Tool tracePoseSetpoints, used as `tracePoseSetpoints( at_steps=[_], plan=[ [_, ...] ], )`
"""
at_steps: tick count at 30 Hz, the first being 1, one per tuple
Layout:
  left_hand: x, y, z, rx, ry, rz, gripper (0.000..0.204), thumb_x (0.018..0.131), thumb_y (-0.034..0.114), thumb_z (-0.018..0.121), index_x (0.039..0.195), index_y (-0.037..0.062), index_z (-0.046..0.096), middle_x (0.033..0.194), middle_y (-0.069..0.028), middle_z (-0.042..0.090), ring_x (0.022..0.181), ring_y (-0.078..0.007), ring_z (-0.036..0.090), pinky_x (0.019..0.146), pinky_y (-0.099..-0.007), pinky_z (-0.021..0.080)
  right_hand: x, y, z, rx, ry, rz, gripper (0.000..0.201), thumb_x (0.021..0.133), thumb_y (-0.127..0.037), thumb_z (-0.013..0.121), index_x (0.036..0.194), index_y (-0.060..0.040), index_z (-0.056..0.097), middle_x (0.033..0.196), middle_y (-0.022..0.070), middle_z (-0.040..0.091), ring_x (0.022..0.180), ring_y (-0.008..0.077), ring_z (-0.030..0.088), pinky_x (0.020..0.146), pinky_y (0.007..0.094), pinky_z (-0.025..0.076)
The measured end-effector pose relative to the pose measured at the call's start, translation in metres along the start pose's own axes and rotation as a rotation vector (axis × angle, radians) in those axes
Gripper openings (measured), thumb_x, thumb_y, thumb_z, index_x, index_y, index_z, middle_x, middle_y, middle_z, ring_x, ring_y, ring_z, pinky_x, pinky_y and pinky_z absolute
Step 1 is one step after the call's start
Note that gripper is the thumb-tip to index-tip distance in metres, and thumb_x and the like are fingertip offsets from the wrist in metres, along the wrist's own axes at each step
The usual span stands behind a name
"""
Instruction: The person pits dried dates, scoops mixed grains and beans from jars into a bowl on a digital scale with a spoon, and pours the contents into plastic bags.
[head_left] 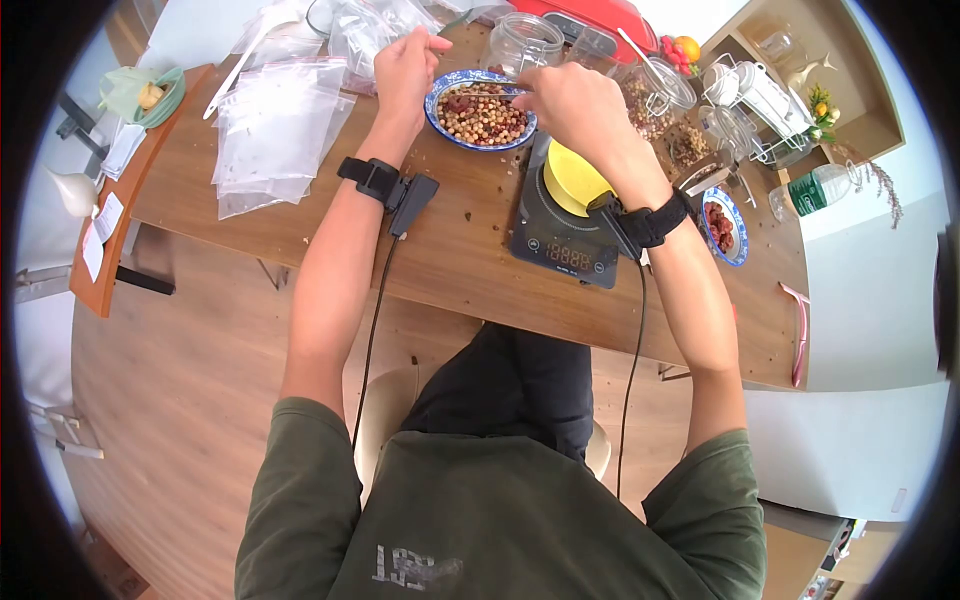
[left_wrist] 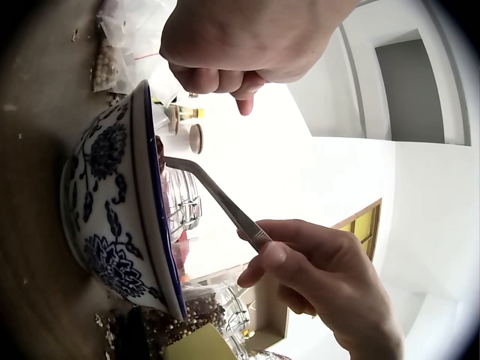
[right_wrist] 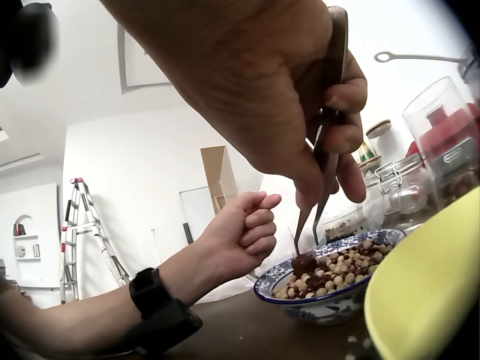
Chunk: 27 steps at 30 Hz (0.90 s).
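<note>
My right hand (head_left: 580, 105) pinches metal tweezers (left_wrist: 217, 195) with bent tips, pointing down into a blue-and-white bowl (left_wrist: 109, 180). In the right wrist view the tweezer tips are at a dark reddish-brown, wrinkled piece (right_wrist: 304, 264) on top of the contents. Mixed beans (head_left: 485, 122), pale, red and dark, fill the bowl. My left hand (head_left: 405, 80) is raised beside the bowl's left rim, fingers curled in, holding nothing. Close under my right forearm, a yellow bowl (head_left: 575, 180) rests on a black digital scale (head_left: 565, 240) with a lit display.
Clear plastic bags (head_left: 275, 130) lie at the left. Behind the bowl stand an open glass jar (head_left: 525, 42) and a red case (head_left: 590, 18). To the right are a clip-lid jar (head_left: 655, 95), a small patterned bowl (head_left: 738, 245) of reddish pieces and a plastic bottle (head_left: 805, 192).
</note>
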<state>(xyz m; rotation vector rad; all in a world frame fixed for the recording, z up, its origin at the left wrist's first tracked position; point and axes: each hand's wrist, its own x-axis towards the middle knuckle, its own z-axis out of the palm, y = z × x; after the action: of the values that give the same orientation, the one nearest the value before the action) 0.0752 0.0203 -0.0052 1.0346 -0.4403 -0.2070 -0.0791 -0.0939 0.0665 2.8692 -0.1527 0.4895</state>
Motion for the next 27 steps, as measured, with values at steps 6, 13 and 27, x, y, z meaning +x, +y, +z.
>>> tracePoseSetpoints(
  at_steps=[6, 13, 27],
  plan=[
    [0.0, 0.001, -0.001, -0.021, -0.007, -0.011, 0.03, 0.09, 0.021, 0.048, 0.077, -0.0014, 0.064, 0.05, 0.0058, 0.041, 0.04, -0.0008, 0.028, 0.036, -0.018, 0.02, 0.001, -0.004, -0.005, 0.039, 0.015, 0.004, 0.021, 0.079, -0.03, 0.063, 0.087, -0.0101, 0.067, 0.069, 0.0142, 0.064, 0.069, 0.0294, 0.065, 0.059, 0.0397, 0.052],
    [-0.001, 0.001, 0.0, -0.017, 0.002, -0.008, 0.03, 0.09, 0.021, 0.048, 0.076, -0.001, 0.064, 0.05, 0.0059, 0.04, 0.039, -0.0009, 0.028, 0.036, -0.0183, 0.019, 0.0, -0.011, 0.006, 0.04, -0.041, -0.031, 0.022, 0.079, -0.03, 0.064, 0.084, -0.0091, 0.067, 0.068, 0.0142, 0.064, 0.069, 0.0294, 0.066, 0.059, 0.0398, 0.052],
    [-0.001, 0.002, 0.0, -0.009, -0.001, -0.012, 0.031, 0.091, 0.022, 0.048, 0.078, -0.0015, 0.064, 0.05, 0.0059, 0.041, 0.039, -0.0006, 0.028, 0.036, -0.0181, 0.019, 0.005, -0.018, 0.015, -0.023, 0.059, -0.12, 0.014, 0.073, -0.022, 0.066, 0.072, -0.0073, 0.066, 0.066, 0.0119, 0.063, 0.065, 0.0281, 0.065, 0.055, 0.0373, 0.052]
  ],
)
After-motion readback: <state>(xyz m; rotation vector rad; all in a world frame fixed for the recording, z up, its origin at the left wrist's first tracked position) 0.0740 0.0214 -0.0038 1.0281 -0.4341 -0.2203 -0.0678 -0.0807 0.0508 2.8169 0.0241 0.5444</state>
